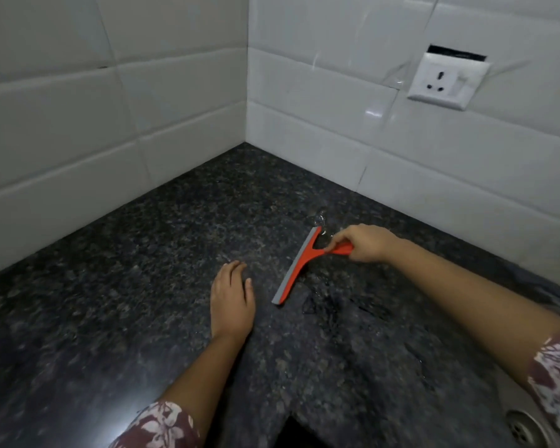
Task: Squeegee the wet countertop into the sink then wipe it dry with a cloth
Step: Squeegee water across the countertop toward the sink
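Right hand (366, 242) grips the red squeegee (299, 268); left hand (232, 299) rests flat, holding nothing.
Squeegee step: next, pull water toward the sink (527, 425) at five o'clock.

I see a dark speckled granite countertop (143, 286) meeting the tiled corner at twelve o'clock. On it lie my flat left hand (232, 299) at centre, the red squeegee (299, 265) towards two o'clock, and water streaks (333, 305) just beside its blade.

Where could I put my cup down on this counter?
The big dark stretch of countertop between the left tiled wall and the left hand is bare. The back corner too. It is crowded around the squeegee and right hand, where water sits.
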